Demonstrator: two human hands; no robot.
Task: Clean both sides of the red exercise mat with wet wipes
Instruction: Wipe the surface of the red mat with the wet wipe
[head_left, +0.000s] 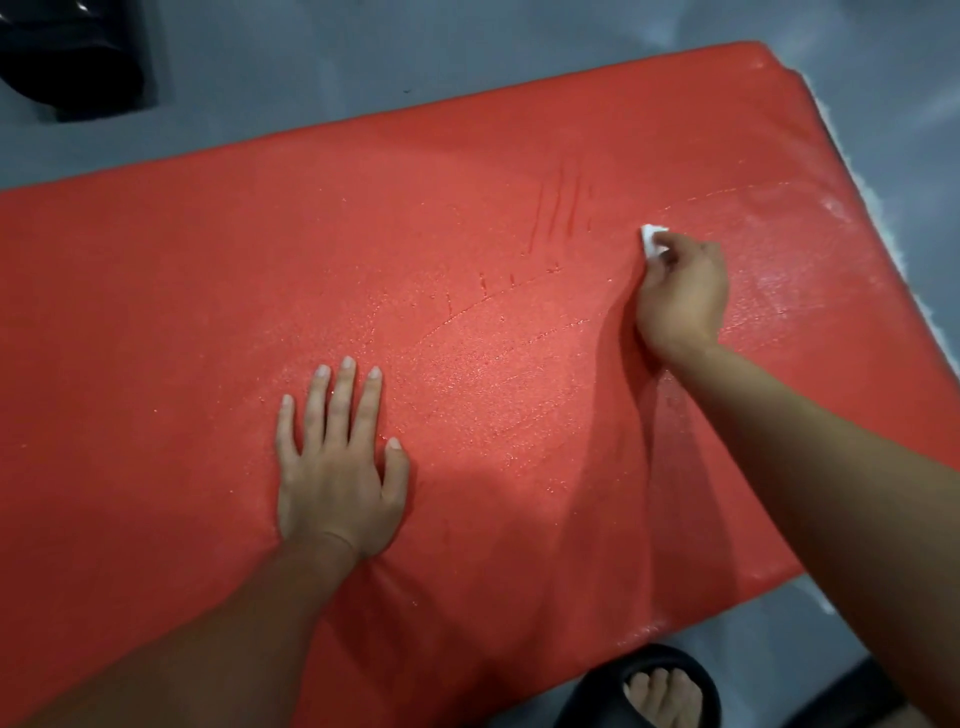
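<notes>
The red exercise mat lies flat on the grey floor and fills most of the view. Wet streaks and shiny arcs mark its middle and right part. My left hand rests flat on the mat near its front, fingers straight and spread. My right hand is further out to the right and pinches a small white wet wipe against the mat surface. Most of the wipe is hidden under the fingers.
A black object stands on the grey floor at the far left corner. My foot in a black slide sandal stands at the mat's near edge. White fuzz shows along the mat's right edge.
</notes>
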